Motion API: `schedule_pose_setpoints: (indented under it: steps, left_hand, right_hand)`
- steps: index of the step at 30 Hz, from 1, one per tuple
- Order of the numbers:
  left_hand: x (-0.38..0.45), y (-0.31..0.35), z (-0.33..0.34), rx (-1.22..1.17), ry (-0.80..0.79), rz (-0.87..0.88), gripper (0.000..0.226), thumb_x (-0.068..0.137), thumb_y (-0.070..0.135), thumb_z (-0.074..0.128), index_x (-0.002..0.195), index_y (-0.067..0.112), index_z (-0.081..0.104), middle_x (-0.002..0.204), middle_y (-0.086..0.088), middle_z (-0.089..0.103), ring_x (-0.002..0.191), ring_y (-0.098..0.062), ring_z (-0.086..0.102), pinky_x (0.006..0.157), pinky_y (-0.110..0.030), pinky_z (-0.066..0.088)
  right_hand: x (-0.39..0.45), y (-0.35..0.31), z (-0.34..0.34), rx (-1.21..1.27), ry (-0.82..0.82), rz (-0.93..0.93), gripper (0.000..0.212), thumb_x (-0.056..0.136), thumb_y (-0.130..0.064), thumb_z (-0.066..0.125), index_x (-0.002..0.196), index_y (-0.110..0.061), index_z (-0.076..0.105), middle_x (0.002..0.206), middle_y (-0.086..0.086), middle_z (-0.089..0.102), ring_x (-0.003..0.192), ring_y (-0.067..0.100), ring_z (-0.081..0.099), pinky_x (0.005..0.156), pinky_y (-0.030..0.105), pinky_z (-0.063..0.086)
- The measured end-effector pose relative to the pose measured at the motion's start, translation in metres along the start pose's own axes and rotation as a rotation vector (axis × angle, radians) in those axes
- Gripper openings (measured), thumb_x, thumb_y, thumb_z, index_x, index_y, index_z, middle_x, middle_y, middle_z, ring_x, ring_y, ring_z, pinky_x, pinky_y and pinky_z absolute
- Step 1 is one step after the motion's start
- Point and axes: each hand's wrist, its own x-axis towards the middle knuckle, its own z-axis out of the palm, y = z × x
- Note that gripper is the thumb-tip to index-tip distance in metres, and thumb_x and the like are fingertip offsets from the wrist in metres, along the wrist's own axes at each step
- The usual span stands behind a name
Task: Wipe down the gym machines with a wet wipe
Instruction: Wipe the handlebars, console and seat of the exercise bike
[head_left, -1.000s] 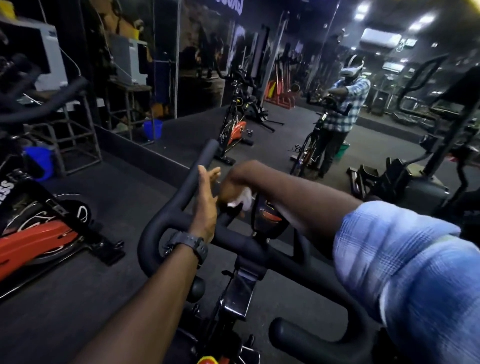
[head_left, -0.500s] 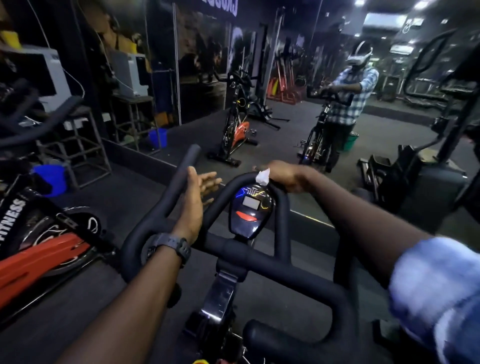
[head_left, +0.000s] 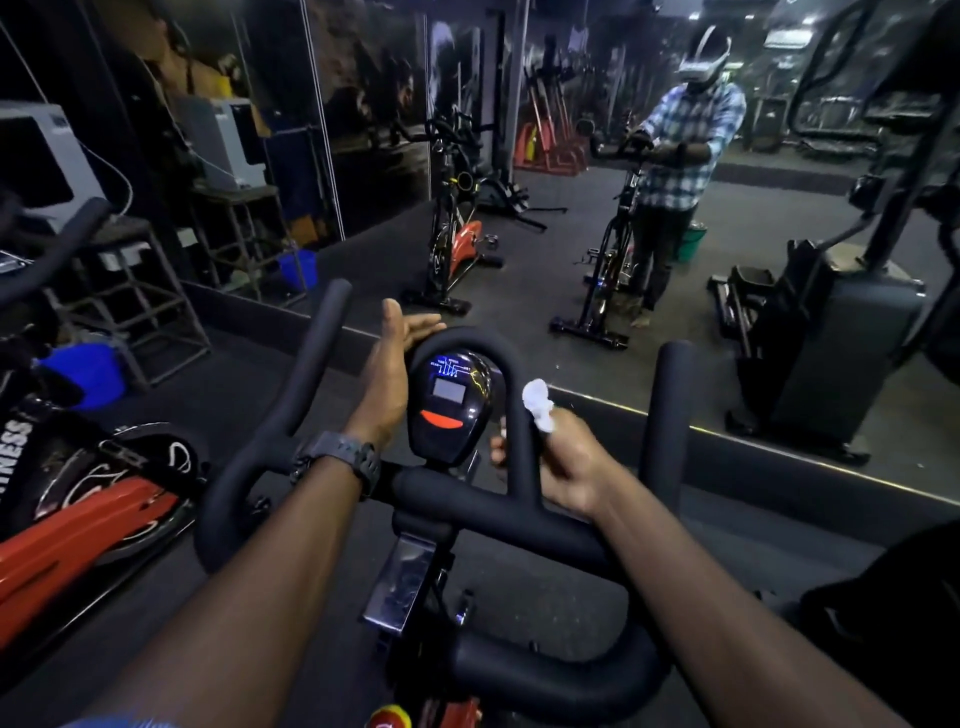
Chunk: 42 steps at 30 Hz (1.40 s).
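While gripping the wet wipe (head_left: 537, 402), right hand (head_left: 563, 465); left hand (head_left: 387, 376) open; "FITNESS" lettering (head_left: 18, 457) nearby.

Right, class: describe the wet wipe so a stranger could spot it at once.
Find the black handlebars of the nearest bike, then the centre loop around the display console. On its right side, the right hand grips a crumpled wet wipe, the only white thing there.

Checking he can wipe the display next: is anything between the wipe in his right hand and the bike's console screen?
Nothing visible blocks it. The right hand holds the wet wipe on the loop bar just right of the console, whose face is bare. The open left hand rests along the console's far, left side.
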Motion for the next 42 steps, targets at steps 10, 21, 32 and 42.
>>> schedule_pose_setpoints:
  steps: [10, 21, 32, 42]
  left_hand:
    - [-0.005, -0.006, -0.012, 0.130, -0.039, 0.031, 0.090, 0.071, 0.099, 0.034, 0.107, 0.027, 0.074, 0.115, -0.001, 0.075, 0.115, -0.022, 0.067, 0.109, -0.053, 0.045]
    - [-0.008, -0.004, -0.012, 0.179, -0.035, 0.089, 0.080, 0.075, 0.098, 0.028, 0.101, 0.040, 0.077, 0.117, 0.003, 0.074, 0.118, -0.020, 0.065, 0.112, -0.052, 0.041]
    - [-0.046, -0.007, 0.006, -0.181, -0.017, 0.128, 0.068, 0.094, 0.066, 0.035, 0.113, 0.010, 0.070, 0.117, -0.013, 0.072, 0.109, -0.024, 0.068, 0.100, -0.042, 0.051]
    - [-0.062, -0.019, -0.006, -0.329, -0.071, 0.038, 0.071, 0.090, 0.076, 0.044, 0.126, 0.017, 0.062, 0.125, -0.007, 0.070, 0.121, -0.020, 0.064, 0.104, -0.037, 0.049]
  right_hand:
    - [0.002, -0.005, 0.007, -0.164, 0.048, -0.115, 0.065, 0.099, -0.061, 0.033, 0.082, -0.007, 0.063, 0.063, 0.011, 0.063, 0.056, 0.023, 0.060, 0.060, 0.031, 0.053]
    - [-0.082, 0.050, -0.014, -1.574, 0.313, -0.482, 0.023, 0.105, -0.040, 0.027, 0.088, -0.026, 0.033, 0.081, 0.008, 0.069, 0.086, 0.038, 0.062, 0.066, 0.039, 0.038]
    - [-0.060, 0.003, 0.011, -1.419, 0.492, -1.302, 0.023, 0.091, -0.041, 0.063, 0.095, -0.021, 0.074, 0.075, -0.002, 0.061, 0.073, 0.021, 0.050, 0.067, 0.031, 0.040]
    - [-0.038, 0.042, 0.054, -1.781, 0.090, -1.229, 0.017, 0.086, -0.027, 0.064, 0.094, -0.015, 0.073, 0.099, 0.002, 0.064, 0.086, 0.024, 0.065, 0.059, 0.029, 0.053]
